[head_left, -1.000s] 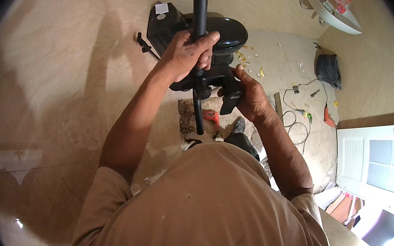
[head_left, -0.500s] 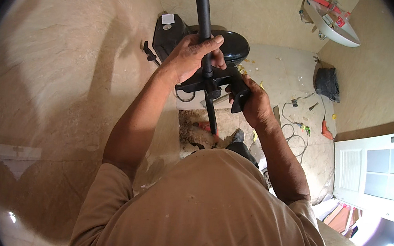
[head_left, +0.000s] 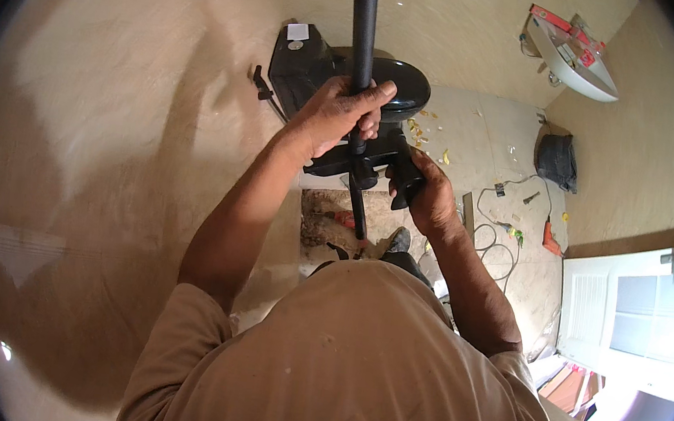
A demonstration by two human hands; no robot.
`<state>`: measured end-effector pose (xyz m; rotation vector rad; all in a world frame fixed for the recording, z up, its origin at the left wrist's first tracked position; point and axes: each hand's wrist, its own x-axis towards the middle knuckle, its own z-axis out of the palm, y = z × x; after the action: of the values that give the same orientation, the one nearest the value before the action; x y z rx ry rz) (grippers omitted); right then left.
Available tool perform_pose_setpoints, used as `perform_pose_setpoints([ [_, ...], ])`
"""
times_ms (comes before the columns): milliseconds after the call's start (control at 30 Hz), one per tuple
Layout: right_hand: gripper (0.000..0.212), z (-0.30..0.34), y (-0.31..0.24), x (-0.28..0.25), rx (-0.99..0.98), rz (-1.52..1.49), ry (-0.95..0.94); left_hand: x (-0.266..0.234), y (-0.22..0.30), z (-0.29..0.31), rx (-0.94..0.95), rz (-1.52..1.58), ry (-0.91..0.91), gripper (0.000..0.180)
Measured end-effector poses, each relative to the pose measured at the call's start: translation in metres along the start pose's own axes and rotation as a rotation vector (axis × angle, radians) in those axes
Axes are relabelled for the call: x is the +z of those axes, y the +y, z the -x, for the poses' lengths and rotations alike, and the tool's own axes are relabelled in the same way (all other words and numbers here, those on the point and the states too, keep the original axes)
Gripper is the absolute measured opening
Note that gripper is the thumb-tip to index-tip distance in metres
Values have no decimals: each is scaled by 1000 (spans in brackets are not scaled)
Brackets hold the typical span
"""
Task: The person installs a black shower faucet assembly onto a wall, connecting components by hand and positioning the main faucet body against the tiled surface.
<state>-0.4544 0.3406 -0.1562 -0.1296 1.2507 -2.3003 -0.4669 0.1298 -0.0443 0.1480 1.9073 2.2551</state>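
Two-handed hold on a black fixture, seen from above: the left hand is curled around the black pole above the crosspiece, while the right hand clasps the thick end piece, its finger contact partly hidden. The fixture lies ahead of the brown shirt, its pole running past the upper edge of view. For good control, the left hand is best treated as the steady support and the right as the guide, with force along the crosspiece so that the pole does not lever sideways. Clearance: the black toilet lies beyond the hands and calls for care with the pole; the wall bounds the left; the broken floor patch, holding a red tool, looks poor footing beside the boot; the freest room appears rightward, short of the looped cable
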Motion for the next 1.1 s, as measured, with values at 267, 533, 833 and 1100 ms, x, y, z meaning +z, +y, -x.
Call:
perform_pose_setpoints([
  [267,46,8,35,10,48,82,-117,-13,-22,48,-26,-148,126,33],
  [533,57,-3,47,32,145,39,-137,-20,-28,93,96,-334,287,39],
  [833,54,-60,9,7,486,127,-582,42,-14,129,-115,-367,792,46],
  [1100,59,-56,44,74,903,253,-1013,98,-21,215,-231,-235,1313,34],
])
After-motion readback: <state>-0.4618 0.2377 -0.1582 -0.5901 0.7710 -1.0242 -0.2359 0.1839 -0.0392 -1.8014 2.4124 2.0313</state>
